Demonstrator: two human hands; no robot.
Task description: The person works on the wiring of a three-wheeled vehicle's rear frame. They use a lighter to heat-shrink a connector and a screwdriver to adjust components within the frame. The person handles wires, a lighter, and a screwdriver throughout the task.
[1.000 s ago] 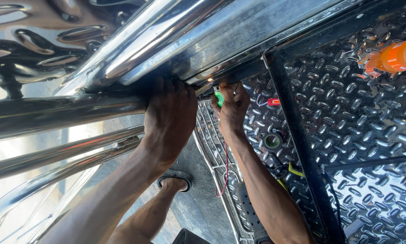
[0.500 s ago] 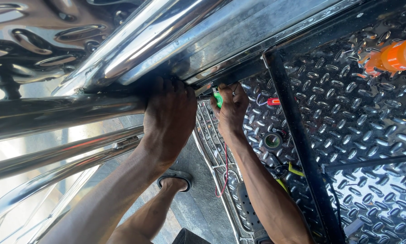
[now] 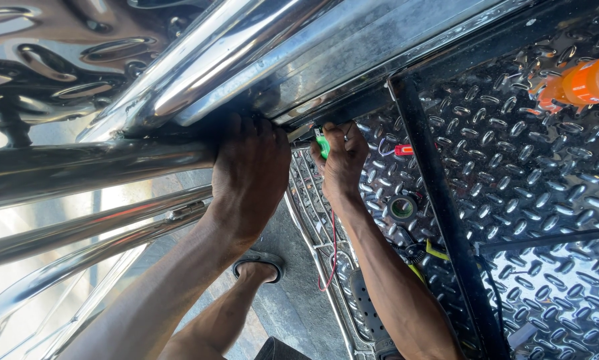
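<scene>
My left hand [image 3: 249, 177] reaches up under a shiny chrome rail [image 3: 93, 170], its fingers curled behind the metal edge above. My right hand [image 3: 341, 163] is closed around a small green-handled tool [image 3: 322, 143], whose tip is pushed up under the dark frame edge [image 3: 339, 110]. A thin red wire [image 3: 331, 250] hangs down from below my right wrist. What the tool tip touches is hidden.
Chequer-plate metal flooring [image 3: 533, 173] lies to the right, crossed by a black bar [image 3: 439, 213]. On it sit a roll of dark tape [image 3: 401, 208], a small red piece [image 3: 404, 150], yellow-and-black wires [image 3: 426, 253] and an orange object [image 3: 589, 83]. A sandalled foot [image 3: 259, 263] shows below.
</scene>
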